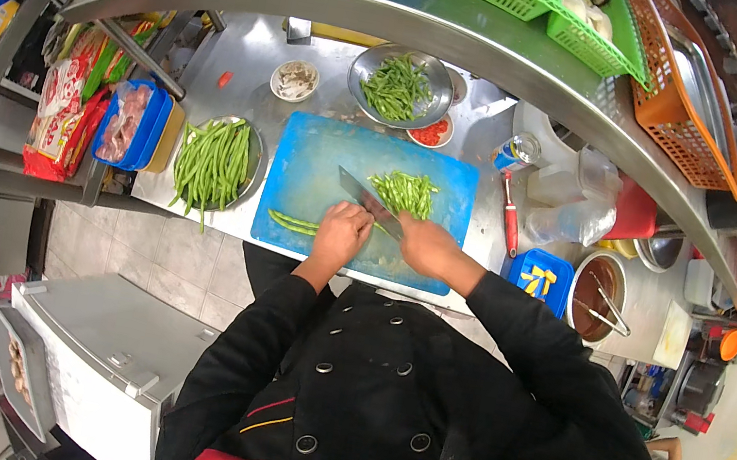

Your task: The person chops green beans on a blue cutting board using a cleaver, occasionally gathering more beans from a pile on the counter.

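Observation:
My right hand [430, 247] is wrapped round the handle of a broad-bladed kitchen knife [361, 193]. The blade slants up and left across a blue cutting board [308, 155]. Beside it, my left hand [342, 233] is closed, fingers curled down on a few long green beans [291, 222] whose ends stick out to the left. Just beyond my right hand lies a heap of chopped green beans [403, 191]. Whole green beans [215, 162] fill a plate left of the board. A metal bowl [439, 73] behind the board holds more cut beans.
Behind the board stand a small bowl of pale slices [295, 80] and one of chopped red pieces [432, 131]. To the right are a red-handled peeler-like tool [510, 221], a blue tub [530, 266] and a pot with tongs [596, 295]. A steel shelf [348, 10] overhangs the counter.

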The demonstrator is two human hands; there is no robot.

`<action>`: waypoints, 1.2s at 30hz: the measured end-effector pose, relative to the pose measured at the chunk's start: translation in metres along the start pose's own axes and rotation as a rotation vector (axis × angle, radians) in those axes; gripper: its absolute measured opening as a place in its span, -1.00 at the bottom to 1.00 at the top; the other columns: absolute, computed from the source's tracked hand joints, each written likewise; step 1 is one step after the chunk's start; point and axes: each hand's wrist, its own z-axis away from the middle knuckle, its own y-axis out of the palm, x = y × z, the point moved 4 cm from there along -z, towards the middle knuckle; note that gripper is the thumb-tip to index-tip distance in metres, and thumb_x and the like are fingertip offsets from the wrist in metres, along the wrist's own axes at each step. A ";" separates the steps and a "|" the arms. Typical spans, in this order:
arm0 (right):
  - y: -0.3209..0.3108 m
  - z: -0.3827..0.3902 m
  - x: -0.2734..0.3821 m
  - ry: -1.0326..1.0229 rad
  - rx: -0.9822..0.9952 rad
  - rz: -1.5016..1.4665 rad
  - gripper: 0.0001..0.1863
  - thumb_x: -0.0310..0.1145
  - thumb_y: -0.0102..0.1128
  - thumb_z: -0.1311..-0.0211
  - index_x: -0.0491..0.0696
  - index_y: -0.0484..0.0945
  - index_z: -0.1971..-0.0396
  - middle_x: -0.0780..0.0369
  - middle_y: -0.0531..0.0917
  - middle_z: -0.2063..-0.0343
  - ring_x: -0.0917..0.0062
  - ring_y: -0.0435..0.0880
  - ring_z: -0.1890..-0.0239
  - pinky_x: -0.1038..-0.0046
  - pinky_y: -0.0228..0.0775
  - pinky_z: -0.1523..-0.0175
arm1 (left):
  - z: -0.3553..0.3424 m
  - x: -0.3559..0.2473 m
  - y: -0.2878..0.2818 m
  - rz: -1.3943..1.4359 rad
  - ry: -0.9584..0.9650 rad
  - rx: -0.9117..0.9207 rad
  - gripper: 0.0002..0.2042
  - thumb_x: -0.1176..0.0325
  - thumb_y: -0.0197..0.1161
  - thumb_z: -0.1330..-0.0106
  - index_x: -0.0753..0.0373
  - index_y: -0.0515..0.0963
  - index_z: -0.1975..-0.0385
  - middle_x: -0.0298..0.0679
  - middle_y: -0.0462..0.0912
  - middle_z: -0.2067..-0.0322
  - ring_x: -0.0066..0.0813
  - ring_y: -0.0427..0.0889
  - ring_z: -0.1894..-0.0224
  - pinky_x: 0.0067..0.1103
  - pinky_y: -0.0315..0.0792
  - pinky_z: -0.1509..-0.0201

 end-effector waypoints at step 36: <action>0.026 -0.021 0.003 -0.024 -0.133 -0.099 -0.67 -0.42 0.08 -0.32 -0.23 0.40 -0.03 -0.18 0.71 0.37 -0.16 0.72 0.28 -0.12 0.53 0.13 | -0.007 0.008 -0.004 -0.038 -0.030 0.003 -0.91 0.48 0.39 -0.15 0.23 0.69 0.35 -0.16 0.62 0.33 -0.08 0.60 0.19 -0.26 0.54 0.05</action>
